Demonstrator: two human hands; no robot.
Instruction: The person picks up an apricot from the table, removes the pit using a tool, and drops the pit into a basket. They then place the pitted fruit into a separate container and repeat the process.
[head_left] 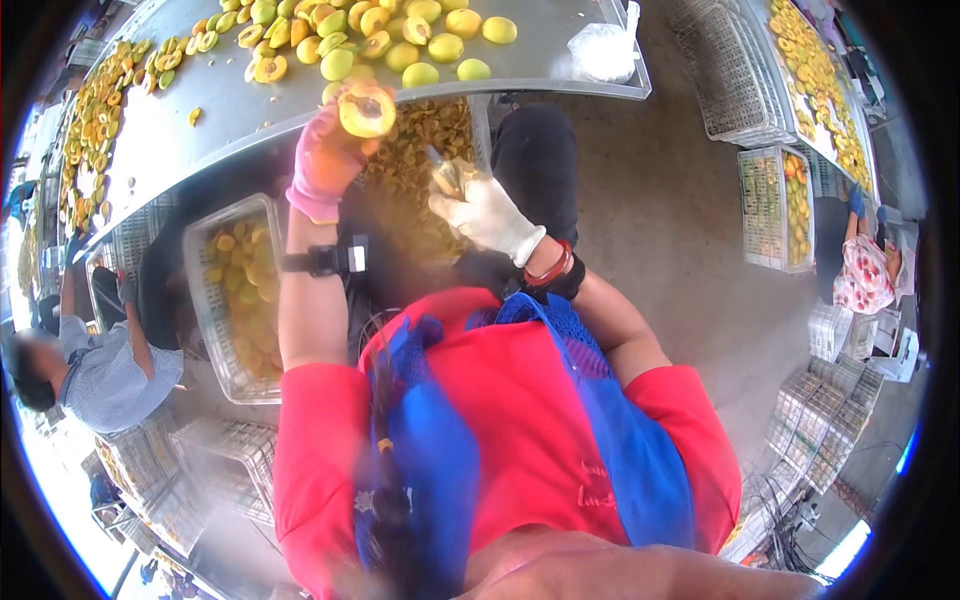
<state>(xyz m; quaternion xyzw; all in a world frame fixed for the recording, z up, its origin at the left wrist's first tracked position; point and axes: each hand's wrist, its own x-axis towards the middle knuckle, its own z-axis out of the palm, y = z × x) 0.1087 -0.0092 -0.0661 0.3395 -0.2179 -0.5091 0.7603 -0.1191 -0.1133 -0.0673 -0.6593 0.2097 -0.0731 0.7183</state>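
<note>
My left hand (330, 160), in a pink glove stained orange, is raised at the table's near edge. Its fingers are closed round a halved apricot (366, 110), cut face up, with a brown stone hollow in the middle. To the right, my right hand (485, 210), in a white glove, grips a small knife (437, 160); its short grey blade points up and left, and the fingers cover most of the handle. Below both hands, a heap of apricot pieces (425, 145) lies between my knees. Just beyond my left hand, whole and cut apricots (375, 40) lie on the metal table (235, 100).
A white plastic bag (602, 52) sits at the table's right corner. Left of me stands a crate (205, 310) of fruit. Stacked crates (720, 70) and another fruit table (815, 70) are at right. Co-workers sit at left (120, 370) and far right (865, 270).
</note>
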